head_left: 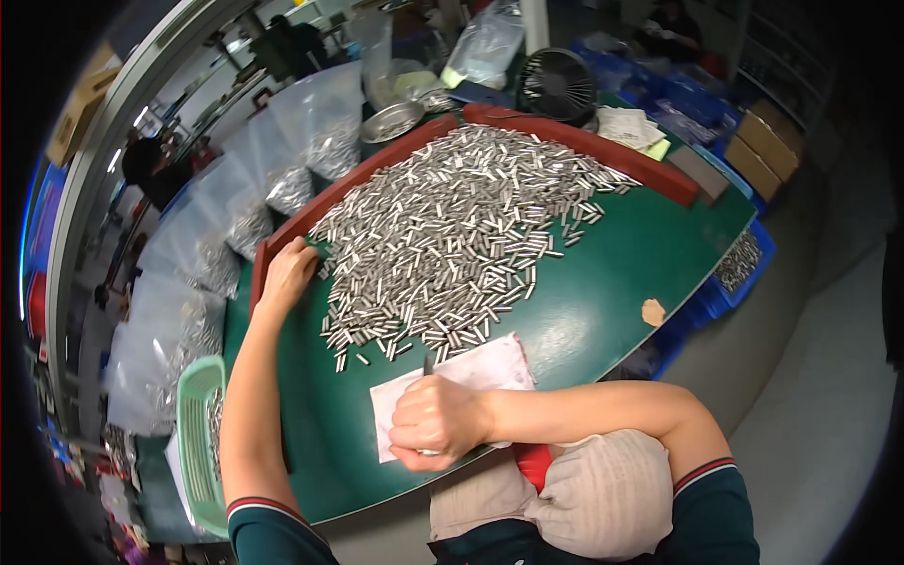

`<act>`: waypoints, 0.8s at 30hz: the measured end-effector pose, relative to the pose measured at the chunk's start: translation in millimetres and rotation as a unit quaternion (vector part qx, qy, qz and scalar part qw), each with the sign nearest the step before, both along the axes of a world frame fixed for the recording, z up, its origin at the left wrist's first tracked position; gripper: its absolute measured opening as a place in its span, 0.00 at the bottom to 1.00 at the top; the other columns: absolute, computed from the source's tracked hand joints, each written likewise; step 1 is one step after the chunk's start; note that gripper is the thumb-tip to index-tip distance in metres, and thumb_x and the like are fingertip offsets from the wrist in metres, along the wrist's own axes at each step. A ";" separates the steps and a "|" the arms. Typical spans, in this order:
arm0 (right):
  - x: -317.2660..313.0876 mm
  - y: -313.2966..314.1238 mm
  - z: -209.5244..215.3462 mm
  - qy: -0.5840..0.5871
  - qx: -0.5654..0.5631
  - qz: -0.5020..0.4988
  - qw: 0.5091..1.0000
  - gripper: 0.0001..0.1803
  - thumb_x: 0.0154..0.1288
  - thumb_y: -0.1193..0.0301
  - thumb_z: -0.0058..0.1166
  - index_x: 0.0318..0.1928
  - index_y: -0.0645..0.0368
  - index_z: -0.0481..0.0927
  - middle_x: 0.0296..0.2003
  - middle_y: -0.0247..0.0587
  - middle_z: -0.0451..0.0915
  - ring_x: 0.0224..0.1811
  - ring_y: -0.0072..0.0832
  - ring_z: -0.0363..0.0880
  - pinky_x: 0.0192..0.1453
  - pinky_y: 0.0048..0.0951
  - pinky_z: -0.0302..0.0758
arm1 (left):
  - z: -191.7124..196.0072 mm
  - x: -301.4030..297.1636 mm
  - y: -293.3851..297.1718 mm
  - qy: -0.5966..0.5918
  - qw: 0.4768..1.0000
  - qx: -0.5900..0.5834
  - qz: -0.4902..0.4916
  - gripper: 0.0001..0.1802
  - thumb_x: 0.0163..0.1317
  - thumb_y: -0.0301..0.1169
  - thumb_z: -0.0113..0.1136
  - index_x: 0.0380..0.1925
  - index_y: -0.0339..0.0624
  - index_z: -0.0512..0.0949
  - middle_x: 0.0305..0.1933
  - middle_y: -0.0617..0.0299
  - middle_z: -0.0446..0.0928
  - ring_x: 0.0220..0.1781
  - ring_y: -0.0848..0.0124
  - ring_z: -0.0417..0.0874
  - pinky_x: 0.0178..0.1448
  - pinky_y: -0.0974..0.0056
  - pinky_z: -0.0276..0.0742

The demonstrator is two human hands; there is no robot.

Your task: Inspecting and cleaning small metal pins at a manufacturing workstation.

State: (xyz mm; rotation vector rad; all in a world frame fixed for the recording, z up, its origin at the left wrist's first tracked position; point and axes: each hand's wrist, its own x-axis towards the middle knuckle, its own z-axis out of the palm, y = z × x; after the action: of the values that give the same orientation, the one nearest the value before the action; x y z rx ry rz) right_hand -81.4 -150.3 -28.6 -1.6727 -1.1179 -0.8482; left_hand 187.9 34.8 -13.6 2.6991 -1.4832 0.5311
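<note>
A large heap of small metal pins [461, 235] is spread over a green table [603, 282], hemmed in at the back and left by a red wooden border [565, 137]. The left hand [285, 273] is laid flat at the heap's left edge, fingers loosely curled against the border; nothing is seen to be gripped in it. The right hand [435, 421] is closed into a fist upon a white sheet of paper [471, 372] at the near edge of the table, and a thin dark tool [428, 363] is clasped in it, its tip pointing toward the pins.

To the left, clear plastic bags [282, 169] are filled with more pins. A pale green basket [200, 424] below them holds some as well. A shallow metal bowl [391, 121] is set behind the border; its contents cannot be made out. A black fan [557, 85] is placed at the far edge.
</note>
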 end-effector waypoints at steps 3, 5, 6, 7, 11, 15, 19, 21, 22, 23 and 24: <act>-0.4 -0.4 0.9 0.002 0.006 0.008 1.000 0.12 0.39 0.75 0.52 0.10 0.56 0.62 0.10 0.33 0.60 0.11 0.30 0.62 0.15 0.28 0.60 | 2.6 -1.2 -1.4 -0.032 0.999 0.008 0.026 0.05 0.46 0.24 0.54 0.24 0.37 0.69 0.28 0.53 0.66 0.34 0.55 0.71 0.37 0.56 0.68; -2.1 0.0 2.5 0.008 0.006 0.002 1.000 0.12 0.40 0.75 0.52 0.10 0.57 0.63 0.09 0.35 0.62 0.10 0.32 0.64 0.15 0.30 0.61 | 10.3 -10.3 -1.5 -0.044 0.996 -0.069 0.028 0.04 0.48 0.23 0.53 0.26 0.37 0.70 0.29 0.50 0.69 0.33 0.53 0.72 0.36 0.56 0.68; -3.3 0.9 3.3 0.013 0.006 0.003 1.000 0.12 0.40 0.74 0.52 0.10 0.57 0.63 0.08 0.36 0.63 0.10 0.34 0.65 0.15 0.32 0.63 | 15.4 -16.0 -5.1 -0.023 0.990 -0.127 0.056 0.06 0.49 0.23 0.53 0.29 0.37 0.71 0.30 0.49 0.71 0.32 0.53 0.73 0.36 0.57 0.68; -4.2 2.3 4.5 0.013 0.007 0.006 1.000 0.12 0.40 0.74 0.52 0.10 0.57 0.63 0.08 0.36 0.63 0.10 0.34 0.65 0.15 0.32 0.63 | 21.5 -22.1 -7.4 -0.003 0.979 -0.185 0.086 0.07 0.49 0.23 0.53 0.31 0.37 0.71 0.31 0.47 0.72 0.32 0.52 0.74 0.36 0.58 0.68; -2.6 0.7 -1.2 0.021 0.004 0.004 1.000 0.13 0.40 0.74 0.52 0.10 0.57 0.62 0.08 0.36 0.63 0.10 0.34 0.65 0.15 0.32 0.62 | 36.0 -68.5 -33.1 0.479 0.642 -0.591 0.092 0.09 0.59 0.30 0.52 0.33 0.34 0.72 0.34 0.58 0.76 0.34 0.75 0.77 0.36 0.75 0.74; -3.7 -4.5 2.6 0.021 0.003 -0.004 1.000 0.13 0.40 0.75 0.52 0.10 0.57 0.62 0.08 0.37 0.63 0.10 0.34 0.64 0.15 0.32 0.62 | 33.1 -119.5 -35.2 0.696 0.315 -0.645 0.018 0.08 0.58 0.23 0.51 0.37 0.31 0.71 0.38 0.55 0.75 0.40 0.71 0.78 0.43 0.74 0.76; -0.8 -4.0 7.6 0.025 0.000 0.001 1.000 0.12 0.39 0.75 0.53 0.10 0.57 0.62 0.08 0.37 0.63 0.10 0.34 0.65 0.15 0.31 0.62 | 17.0 -164.0 -26.8 0.713 0.305 -0.621 0.112 0.09 0.57 0.22 0.52 0.38 0.28 0.71 0.39 0.54 0.75 0.41 0.69 0.78 0.44 0.74 0.78; 1.6 -2.4 9.5 0.028 -0.004 -0.001 1.000 0.11 0.38 0.76 0.53 0.10 0.57 0.63 0.09 0.36 0.63 0.11 0.33 0.65 0.15 0.31 0.62 | 9.4 -179.3 -20.2 0.721 0.360 -0.580 0.122 0.12 0.56 0.24 0.53 0.40 0.29 0.71 0.38 0.55 0.75 0.40 0.71 0.77 0.46 0.74 0.76; 3.3 -1.7 9.3 0.030 -0.003 0.002 1.000 0.11 0.38 0.76 0.53 0.10 0.57 0.63 0.09 0.36 0.63 0.11 0.32 0.65 0.15 0.31 0.62 | 4.7 -182.6 -19.3 0.722 0.390 -0.558 0.120 0.13 0.56 0.25 0.54 0.41 0.30 0.71 0.38 0.56 0.75 0.39 0.73 0.78 0.45 0.74 0.75; 2.2 0.1 10.8 0.022 0.002 0.003 1.000 0.11 0.37 0.76 0.53 0.11 0.57 0.63 0.09 0.34 0.63 0.11 0.30 0.64 0.14 0.30 0.61 | 6.7 -189.9 -18.8 0.720 0.414 -0.541 0.134 0.14 0.56 0.27 0.54 0.41 0.32 0.71 0.37 0.57 0.76 0.38 0.74 0.77 0.44 0.75 0.75; 3.3 -1.5 9.2 0.023 -0.005 0.000 1.000 0.11 0.37 0.76 0.53 0.11 0.56 0.63 0.09 0.34 0.62 0.10 0.29 0.63 0.14 0.29 0.60 | 3.7 -193.3 -21.6 0.715 0.437 -0.525 0.146 0.14 0.56 0.29 0.55 0.41 0.33 0.71 0.36 0.57 0.76 0.37 0.75 0.77 0.43 0.75 0.75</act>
State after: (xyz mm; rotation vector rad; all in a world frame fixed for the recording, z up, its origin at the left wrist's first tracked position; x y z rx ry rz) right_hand -78.1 -151.8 -19.4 -1.6925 -1.0928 -0.8011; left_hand -5.4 13.2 -9.9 1.2225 0.0304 -0.6347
